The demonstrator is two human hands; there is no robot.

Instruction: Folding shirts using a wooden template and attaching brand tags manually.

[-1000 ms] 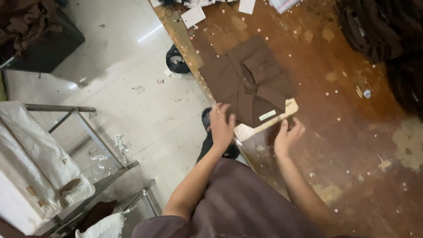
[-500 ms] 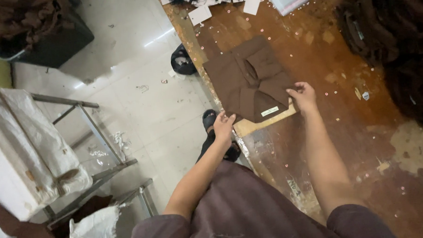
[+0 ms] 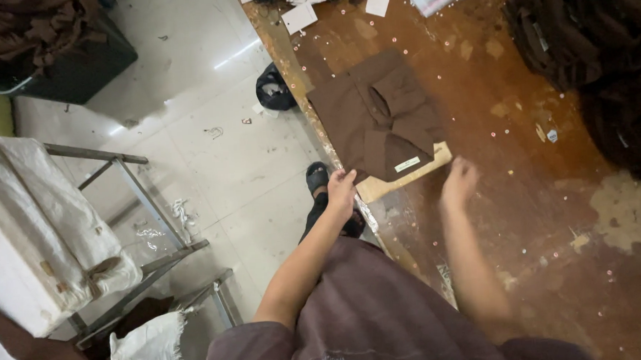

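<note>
Worn wooden table (image 3: 549,214) is bearing the brown garment (image 3: 379,117) — already lying folded over a cardboard sheet (image 3: 405,177). My left hand (image 3: 341,190) is pinching the garment's near corner; my right hand (image 3: 459,184) is hovering blurred, loosely curled, holding nothing — the cardboard isn't out yet.

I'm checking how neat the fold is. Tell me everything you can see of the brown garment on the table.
The brown garment is dark brown cloth, folded into a rough rectangle with flaps overlapping at its middle. A small pale label sits near its near edge. It lies flat on a pale board, which sticks out beneath that edge, on the worn wooden table. The left hand grips the near left corner of garment and board; the right hand, blurred, is just off the board's right end.
</note>
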